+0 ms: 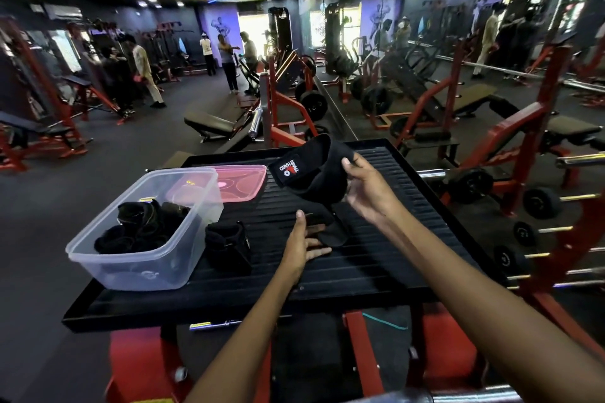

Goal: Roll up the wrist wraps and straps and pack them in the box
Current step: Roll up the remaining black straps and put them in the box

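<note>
Black ribbed tabletop point(376, 239) in a dim gym, carrying everything for the task. At its left edge, a clear plastic box point(140, 268), lid off, already holding several dark rolled wraps point(140, 226); pink lid point(242, 183) lying flat just behind it. Just beside the box, one black rolled wrap point(229, 247), not yet packed. Toward the middle, a long black strap point(314, 173), upper end lifted and curling, white-lettered label showing, lower end trailing onto the ribs. Right hand point(366, 188) pinching the raised part, grip closed on the fabric. Left hand point(304, 239) pressed on the lower end point(327, 234), fingers loosely spread, pinning rather than clasping. Best handled by keeping the strap taut between both hands, edges aligned, rolling tightly from one end so the coil probably fits the box's remaining space.
</note>
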### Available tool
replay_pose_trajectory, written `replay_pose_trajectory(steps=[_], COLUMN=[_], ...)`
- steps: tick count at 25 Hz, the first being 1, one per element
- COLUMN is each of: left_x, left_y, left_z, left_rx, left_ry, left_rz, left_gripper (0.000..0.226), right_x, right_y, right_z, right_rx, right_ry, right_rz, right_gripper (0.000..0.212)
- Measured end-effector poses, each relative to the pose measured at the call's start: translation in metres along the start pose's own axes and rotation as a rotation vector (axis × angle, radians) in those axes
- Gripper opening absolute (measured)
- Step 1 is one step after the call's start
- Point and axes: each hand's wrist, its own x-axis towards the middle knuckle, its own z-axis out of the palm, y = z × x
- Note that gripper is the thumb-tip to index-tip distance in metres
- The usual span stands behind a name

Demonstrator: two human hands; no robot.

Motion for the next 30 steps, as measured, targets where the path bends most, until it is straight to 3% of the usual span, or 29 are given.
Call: replay_pose_trajectory(steps=[3,6,9,11,14,16,18,19,22,26,27,30], left_x=[-0.003,-0.008,-0.011,-0.004,0.003,0.003,0.0,-0.004,-0.009,-0.001,0.001,-0.015], left_y=[-0.001,0.002,0.012,0.013,0.007,0.007,0.012,0.016,0.012,0.006,0.007,0.018], left_z=[-0.003,0.001,0.001,-0.005,-0.003,-0.001,-0.003,-0.002,-0.009,-0.025,-0.023,-0.01], left_rx=[0.116,0.287,-0.025,-0.189,-0.187,-0.185,-0.2,-0.192,-0.164,-0.122,-0.156,0.026], left_ry=[-0.045,0.039,0.047,0.014,0.087,0.181,0.199,0.202,0.253,0.385,0.377,0.356], left_rz=[-0.011,0.069,0.19,0.176,0.115,0.068,0.044,0.051,0.094,0.162,0.208,0.288], left_gripper=[0.018,0.053,0.06,0.059,0.028,0.035,0.034,0.031,0.028,0.023,0.022,0.027], right_x=[-0.005,-0.007,-0.014,-0.02,-0.026,-0.025,-0.022,-0.019,-0.02,-0.028,-0.03,-0.038], right_y=[0.002,-0.001,0.002,0.004,0.003,0.007,0.012,0.013,0.009,-0.008,-0.008,0.014], right_z=[0.001,0.0,0.005,0.01,0.02,0.025,0.026,0.027,0.029,0.029,0.031,0.043], right_rx=[0.175,0.216,-0.085,-0.309,-0.748,-0.893,-0.708,-0.581,-0.363,-0.9,-1.042,-1.472], right_ry=[0.025,0.052,0.074,0.061,-0.034,-0.165,-0.155,-0.103,0.031,0.051,0.018,-0.05], right_rz=[0.078,0.141,0.153,0.186,0.266,0.172,0.047,0.027,0.115,0.145,0.106,-0.163], right_gripper=[0.018,0.015,0.017,0.018,0.043,0.027,0.009,0.014,0.006,0.048,0.051,0.067])
